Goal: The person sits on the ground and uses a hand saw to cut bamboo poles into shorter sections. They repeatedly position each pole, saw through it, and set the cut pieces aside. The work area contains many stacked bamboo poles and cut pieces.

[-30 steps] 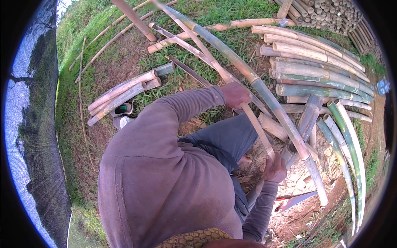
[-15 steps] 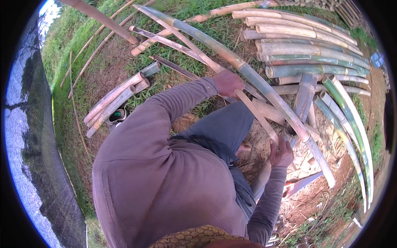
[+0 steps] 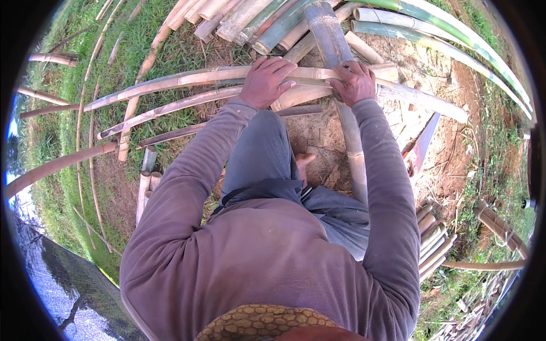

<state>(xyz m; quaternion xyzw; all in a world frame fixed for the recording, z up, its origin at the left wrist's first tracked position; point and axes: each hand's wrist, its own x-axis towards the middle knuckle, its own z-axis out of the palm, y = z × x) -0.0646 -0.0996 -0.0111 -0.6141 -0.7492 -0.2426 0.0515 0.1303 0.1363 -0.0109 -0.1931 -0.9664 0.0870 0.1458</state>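
Observation:
A long bamboo pole stretches from left to right in front of me, with a tan bamboo strip lying along it. Over the strip rests my left hand, its fingers stretched out flat and the thumb apart. My right hand is closed over the strip farther right, fingers curled down on it. Below the pole passes a thick grey bamboo post, crossing it near my right hand. Parts of the strip under both hands are hidden.
Several cut bamboo poles lie at the far side, and long green ones at the far right. A handsaw is on the ground to the right. Short bamboo pieces are bundled nearer, beside my right arm.
My view has turned rightward. The strip, held at a slant between both hands before, now lies along the pole. My left hand has flattened out, and the right has moved onto the pole.

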